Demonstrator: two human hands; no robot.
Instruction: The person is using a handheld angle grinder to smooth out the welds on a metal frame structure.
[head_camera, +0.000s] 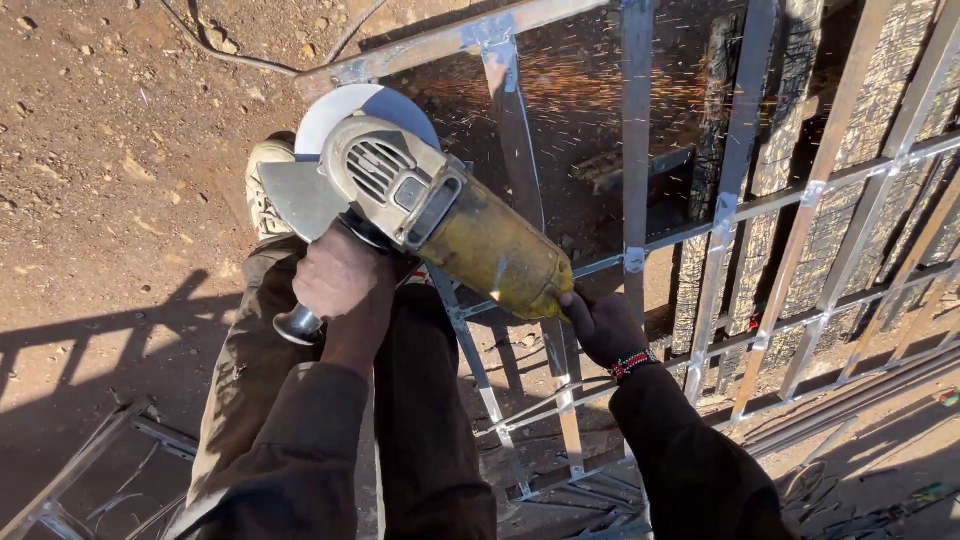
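Note:
A yellow angle grinder (470, 235) with a grey metal head and a pale disc (340, 105) is held over a welded steel frame (635, 150) of square tubes. My left hand (340, 285) is wrapped round the grinder's side handle, whose metal end pokes out below the fist. At the rear of the yellow body, my right hand (600, 325) grips it; a beaded bracelet sits on that wrist. Orange sparks fly to the right from the disc across the frame. My shoe (262, 190) rests on the dirt beside the disc.
Brown stony ground (110, 150) lies to the left, with a cable (230, 55) running across it at the top. More steel bars (850, 400) and a second frame piece (70, 470) lie low at right and left. Dark charred planks (780, 140) stand behind the frame.

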